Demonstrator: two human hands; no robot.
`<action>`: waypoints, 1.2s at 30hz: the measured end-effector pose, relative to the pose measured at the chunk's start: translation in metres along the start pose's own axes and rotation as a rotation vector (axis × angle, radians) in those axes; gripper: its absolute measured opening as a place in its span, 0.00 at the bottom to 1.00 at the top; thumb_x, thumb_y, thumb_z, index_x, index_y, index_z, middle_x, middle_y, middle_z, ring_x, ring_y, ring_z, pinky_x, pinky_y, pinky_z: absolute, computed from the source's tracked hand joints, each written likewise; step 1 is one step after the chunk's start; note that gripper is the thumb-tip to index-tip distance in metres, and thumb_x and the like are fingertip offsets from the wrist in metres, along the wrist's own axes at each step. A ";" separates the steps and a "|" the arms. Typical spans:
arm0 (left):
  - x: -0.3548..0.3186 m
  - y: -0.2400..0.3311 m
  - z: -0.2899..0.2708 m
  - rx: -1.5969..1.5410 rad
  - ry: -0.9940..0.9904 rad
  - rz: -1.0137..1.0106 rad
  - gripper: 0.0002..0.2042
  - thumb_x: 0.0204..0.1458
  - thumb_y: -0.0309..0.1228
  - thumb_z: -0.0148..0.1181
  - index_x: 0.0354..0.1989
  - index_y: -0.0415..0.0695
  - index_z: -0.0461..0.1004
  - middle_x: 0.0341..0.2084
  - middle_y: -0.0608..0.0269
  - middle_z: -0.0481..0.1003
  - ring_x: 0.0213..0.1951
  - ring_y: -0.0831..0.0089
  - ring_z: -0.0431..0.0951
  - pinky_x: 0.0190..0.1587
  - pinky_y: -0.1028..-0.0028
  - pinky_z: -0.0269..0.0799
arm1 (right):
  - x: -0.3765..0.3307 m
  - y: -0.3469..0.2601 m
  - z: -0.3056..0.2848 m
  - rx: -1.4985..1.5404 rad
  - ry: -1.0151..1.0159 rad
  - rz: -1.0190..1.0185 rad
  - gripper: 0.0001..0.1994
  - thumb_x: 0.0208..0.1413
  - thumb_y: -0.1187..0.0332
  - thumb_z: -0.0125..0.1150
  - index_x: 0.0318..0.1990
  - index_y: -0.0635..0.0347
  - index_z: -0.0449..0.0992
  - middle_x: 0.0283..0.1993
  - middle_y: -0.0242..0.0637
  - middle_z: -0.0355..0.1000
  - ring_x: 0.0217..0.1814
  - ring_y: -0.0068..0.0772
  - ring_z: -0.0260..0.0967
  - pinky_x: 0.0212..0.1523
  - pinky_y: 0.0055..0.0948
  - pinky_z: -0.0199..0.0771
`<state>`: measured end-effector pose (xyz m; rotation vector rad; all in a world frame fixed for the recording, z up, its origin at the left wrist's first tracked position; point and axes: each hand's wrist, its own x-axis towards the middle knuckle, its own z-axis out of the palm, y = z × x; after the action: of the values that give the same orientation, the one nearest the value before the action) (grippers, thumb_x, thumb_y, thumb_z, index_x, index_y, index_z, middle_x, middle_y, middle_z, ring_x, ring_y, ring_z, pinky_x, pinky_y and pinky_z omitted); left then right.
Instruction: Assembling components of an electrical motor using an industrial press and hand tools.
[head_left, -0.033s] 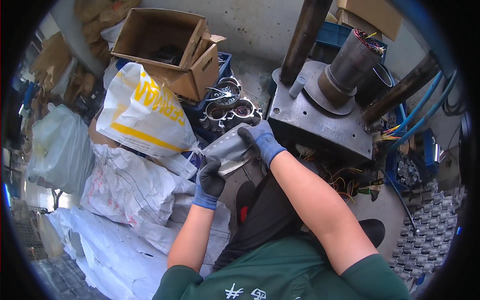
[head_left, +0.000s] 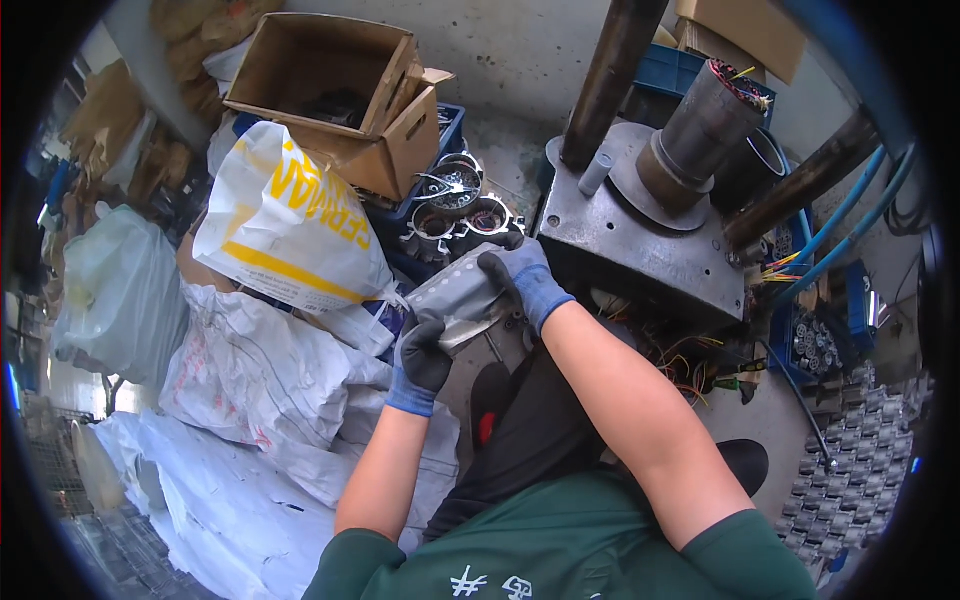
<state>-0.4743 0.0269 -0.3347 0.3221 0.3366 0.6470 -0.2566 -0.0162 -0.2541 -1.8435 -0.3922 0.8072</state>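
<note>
Both my hands wear blue-grey gloves with black palms and hold one grey, smooth-looking piece (head_left: 460, 290) with a row of pale round spots along it. My left hand (head_left: 422, 362) is closed at its near left end. At the far right end, my right hand (head_left: 522, 276) grips it with the thumb on top. The piece's exact kind does not show, and its underside is hidden. Just beyond it are several round metal motor housings (head_left: 433, 226) with wires inside. Light-handled pliers (head_left: 450, 187) lie on one of them.
At right stands a heavy metal press (head_left: 640, 250) bearing a wire-filled cylinder (head_left: 705, 120). Left of my hands are a white-and-yellow plastic bag (head_left: 300, 225) and white sacks (head_left: 260, 370). Cardboard boxes (head_left: 400, 150) sit behind; stacked metal parts (head_left: 850, 470) lie at lower right.
</note>
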 end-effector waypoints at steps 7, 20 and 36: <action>-0.011 0.020 0.075 1.920 -0.411 0.717 0.24 0.50 0.35 0.65 0.55 0.35 0.76 0.58 0.40 0.71 0.61 0.48 0.70 0.66 0.55 0.63 | 0.005 0.003 -0.032 0.463 0.053 0.098 0.17 0.44 0.77 0.73 0.45 0.62 0.81 0.36 0.40 0.80 0.31 0.31 0.76 0.32 0.30 0.79; 0.007 0.053 0.082 2.306 -0.113 0.307 0.22 0.49 0.33 0.67 0.53 0.41 0.77 0.51 0.48 0.78 0.46 0.58 0.83 0.46 0.63 0.78 | -0.026 -0.018 -0.049 0.740 0.094 0.040 0.16 0.59 0.75 0.58 0.56 0.59 0.75 0.48 0.44 0.78 0.45 0.40 0.78 0.45 0.40 0.84; 0.090 -0.064 0.225 -0.013 -0.195 -0.184 0.07 0.64 0.36 0.59 0.35 0.48 0.74 0.24 0.66 0.76 0.23 0.69 0.77 0.27 0.66 0.75 | -0.152 -0.129 -0.308 0.305 0.232 -0.556 0.24 0.54 0.78 0.67 0.61 0.65 0.74 0.55 0.35 0.77 0.53 0.26 0.76 0.55 0.26 0.78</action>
<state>-0.2830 -0.0063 -0.1762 0.3348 0.1728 0.4328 -0.1421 -0.2665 -0.0114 -1.4203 -0.5639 0.2504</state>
